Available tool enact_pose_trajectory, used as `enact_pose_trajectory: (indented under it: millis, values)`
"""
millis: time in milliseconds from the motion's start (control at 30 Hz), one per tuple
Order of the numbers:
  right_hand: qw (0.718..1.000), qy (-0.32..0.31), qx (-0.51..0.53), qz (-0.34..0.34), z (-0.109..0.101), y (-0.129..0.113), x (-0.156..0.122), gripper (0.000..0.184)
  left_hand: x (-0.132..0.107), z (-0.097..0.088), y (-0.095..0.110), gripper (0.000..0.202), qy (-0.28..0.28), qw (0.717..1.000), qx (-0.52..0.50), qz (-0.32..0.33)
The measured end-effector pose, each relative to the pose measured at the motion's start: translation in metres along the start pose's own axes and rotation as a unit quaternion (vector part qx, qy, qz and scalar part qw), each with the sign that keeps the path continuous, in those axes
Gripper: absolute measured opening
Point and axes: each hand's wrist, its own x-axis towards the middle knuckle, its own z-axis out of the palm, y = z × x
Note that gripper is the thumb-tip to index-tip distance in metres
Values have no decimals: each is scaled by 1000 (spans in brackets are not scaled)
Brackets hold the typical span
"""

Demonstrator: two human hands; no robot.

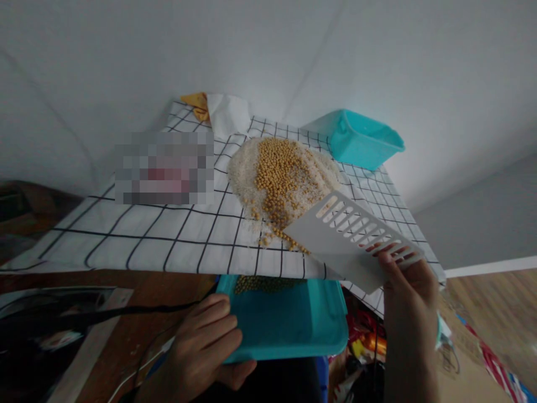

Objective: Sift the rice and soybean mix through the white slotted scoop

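A pile of yellow soybeans (277,168) and white rice (243,168) lies on the checked tablecloth (193,229). My right hand (409,280) grips a flat grey-white plastic slotted scraper (331,235) by its right end. The scraper is tilted, its left corner touching the beans that trail towards the table's front edge. Below that edge my left hand (213,333) is closed on the left rim of a teal plastic tray (277,330). Beans (268,284) lie along the tray's far side, partly hidden under the cloth's edge.
A turquoise plastic bin (363,143) stands at the back right by the wall. White cloth or paper (229,115) and a yellow cloth (199,104) lie at the back left. A blurred-out patch (163,168) covers something left of the pile. Assorted clutter (364,341) shows beneath the table.
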Motion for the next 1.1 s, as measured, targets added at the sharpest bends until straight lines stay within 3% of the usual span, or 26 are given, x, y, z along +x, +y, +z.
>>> enact_pose_trajectory:
  millis: [267, 733, 1100]
  values:
    - [999, -45, -9, 17, 6, -19, -8, 10, 2, -1, 0, 44, 5, 1000, 2, 6]
    - [998, -52, -13, 25, 2, -21, -13, 9, 4, -1, 1, 47, 0, 1000, 2, 1]
    - [998, -19, -46, 40, -25, -7, -8, 16, 1, -1, 2, 46, 2, 1000, -9, -5]
